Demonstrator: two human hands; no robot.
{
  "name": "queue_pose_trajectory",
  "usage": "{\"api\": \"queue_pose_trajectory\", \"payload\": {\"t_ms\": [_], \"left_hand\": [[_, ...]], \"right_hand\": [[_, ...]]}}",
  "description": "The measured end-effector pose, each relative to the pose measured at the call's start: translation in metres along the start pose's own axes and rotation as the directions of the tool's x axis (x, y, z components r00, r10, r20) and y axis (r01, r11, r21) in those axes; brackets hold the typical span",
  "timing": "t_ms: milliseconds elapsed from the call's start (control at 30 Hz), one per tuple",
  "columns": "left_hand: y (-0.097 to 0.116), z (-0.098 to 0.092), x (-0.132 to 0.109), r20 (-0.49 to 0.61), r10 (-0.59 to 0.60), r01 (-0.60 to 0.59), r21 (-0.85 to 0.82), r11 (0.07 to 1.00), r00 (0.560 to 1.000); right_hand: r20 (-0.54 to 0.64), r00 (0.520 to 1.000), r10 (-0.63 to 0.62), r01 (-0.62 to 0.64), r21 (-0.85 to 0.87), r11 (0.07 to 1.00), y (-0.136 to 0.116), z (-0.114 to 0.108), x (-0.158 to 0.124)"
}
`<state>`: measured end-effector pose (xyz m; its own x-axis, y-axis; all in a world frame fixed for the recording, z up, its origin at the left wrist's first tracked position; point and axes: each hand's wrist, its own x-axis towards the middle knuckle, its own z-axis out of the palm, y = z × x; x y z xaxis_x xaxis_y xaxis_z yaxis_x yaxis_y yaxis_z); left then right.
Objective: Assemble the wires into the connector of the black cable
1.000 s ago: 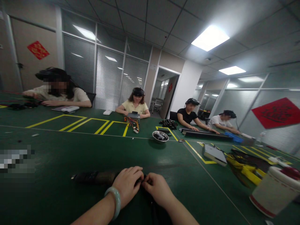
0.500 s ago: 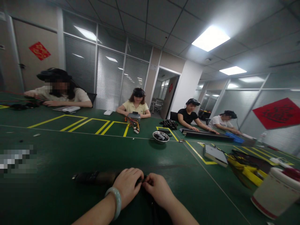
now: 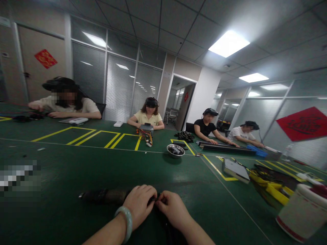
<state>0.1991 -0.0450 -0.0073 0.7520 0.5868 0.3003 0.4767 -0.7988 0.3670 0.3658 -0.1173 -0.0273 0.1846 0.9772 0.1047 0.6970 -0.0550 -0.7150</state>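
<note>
A long dark cylindrical thing (image 3: pixel 107 196), with a small shiny tip at its left end, lies across the near part of the green table. My left hand (image 3: pixel 140 202), a pale bracelet at its wrist, is closed over its right end. My right hand (image 3: pixel 171 208) is just to the right, thumb and finger pinched together close to my left fingertips. Something small and dark sits between the two sets of fingertips, too hidden to name. Below my right hand, a dark strip-like thing (image 3: pixel 167 228) runs toward me in shadow.
Ahead stands a metal bowl (image 3: pixel 175 150) of dark parts, with a pile of black pieces (image 3: pixel 184 136) beyond. At right are a grey box (image 3: pixel 236 170), a yellow-and-black bag (image 3: pixel 273 182) and a white tub (image 3: pixel 301 214). Several people work across the green table (image 3: pixel 84 163).
Both hands stay together in nearly the same place, with only a slight shift of the fingers. The view has tilted a little.
</note>
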Motion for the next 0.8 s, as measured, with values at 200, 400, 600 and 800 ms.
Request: {"api": "queue_pose_trajectory", "payload": {"t_ms": [200, 400, 600, 800], "left_hand": [[0.0009, 0.0001, 0.0001, 0.005, -0.009, 0.009, 0.006, 1.0, 1.0], [-0.0012, 0.0018, 0.0002, 0.005, -0.008, 0.008, -0.001, 1.0, 1.0], [-0.0031, 0.0044, 0.0003, -0.007, 0.002, -0.002, -0.007, 1.0, 1.0], [-0.0033, 0.0055, 0.0008, 0.004, -0.007, 0.007, 0.01, 1.0, 1.0]], "right_hand": [[-0.003, 1.0, -0.012, 0.012, -0.011, 1.0, 0.0029, 0.0, 0.0002], [0.005, 1.0, -0.001, 0.001, -0.014, 1.0, 0.0021, -0.0014, 0.0007], [-0.006, 1.0, 0.001, -0.001, -0.018, 1.0, 0.0031, 0.001, 0.0011], [-0.028, 1.0, 0.012, -0.014, -0.074, 0.997, -0.0024, -0.0003, -0.001]]}}
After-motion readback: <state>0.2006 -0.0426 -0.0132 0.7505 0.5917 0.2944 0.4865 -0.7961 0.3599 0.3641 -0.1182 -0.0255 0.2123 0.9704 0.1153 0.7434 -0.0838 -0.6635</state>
